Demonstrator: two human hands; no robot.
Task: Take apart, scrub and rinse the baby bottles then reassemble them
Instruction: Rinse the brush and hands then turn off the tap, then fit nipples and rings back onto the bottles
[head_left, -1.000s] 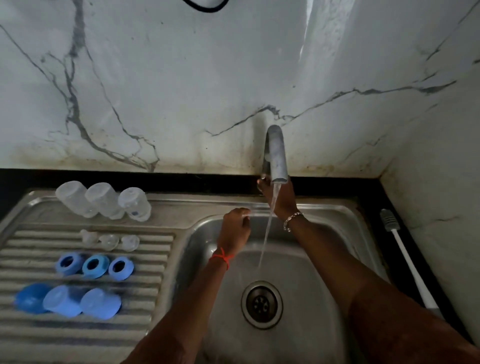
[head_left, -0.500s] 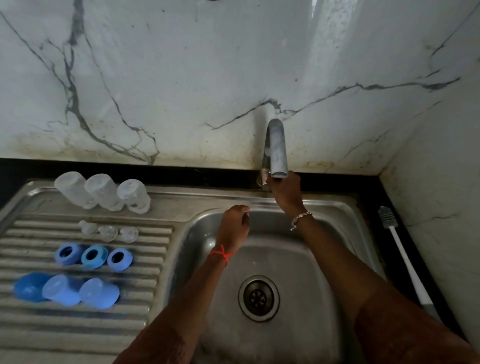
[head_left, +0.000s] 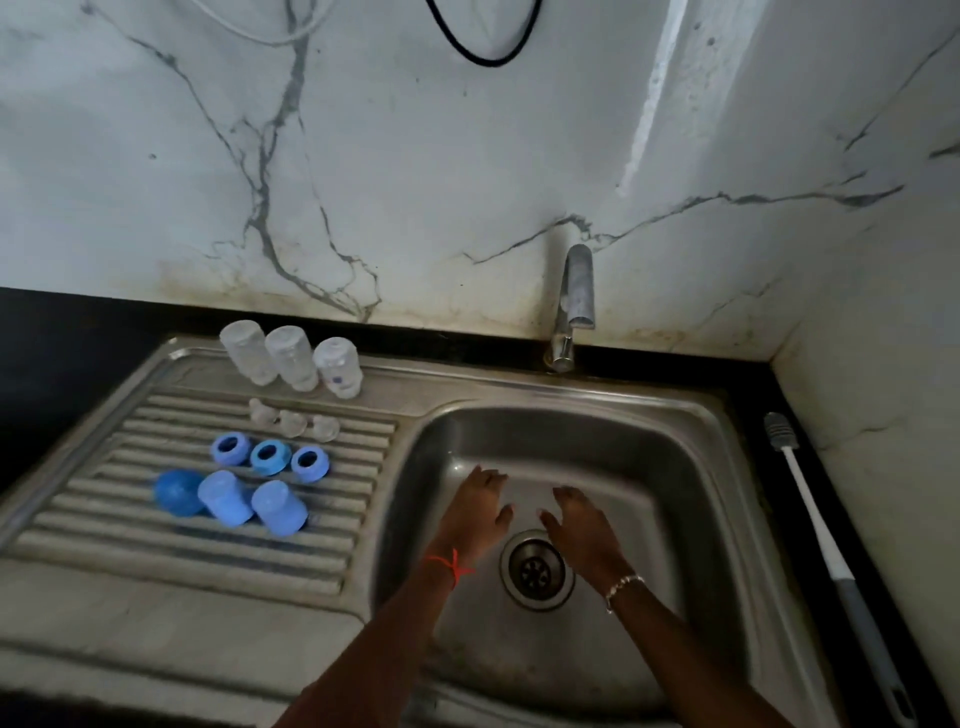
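Note:
Three clear bottle bodies (head_left: 291, 358) stand upside down at the back of the steel drainboard (head_left: 130, 519). In front of them lie three clear teats (head_left: 293, 421), then three blue screw rings (head_left: 269, 457), then three blue caps (head_left: 226, 499). My left hand (head_left: 478, 512) and my right hand (head_left: 579, 525) hover over the sink basin (head_left: 675, 519), fingers spread, holding nothing. They are a short way apart, just above the drain (head_left: 536, 570).
The steel tap (head_left: 574, 301) stands at the back of the sink with no water running. A white-handled bottle brush (head_left: 810, 509) lies on the black counter to the right. Marble walls close the back and right side.
The water has stopped. My right hand has left the tap and my left hand the sink rim; both now hang open over the basin. The camera has pulled back.

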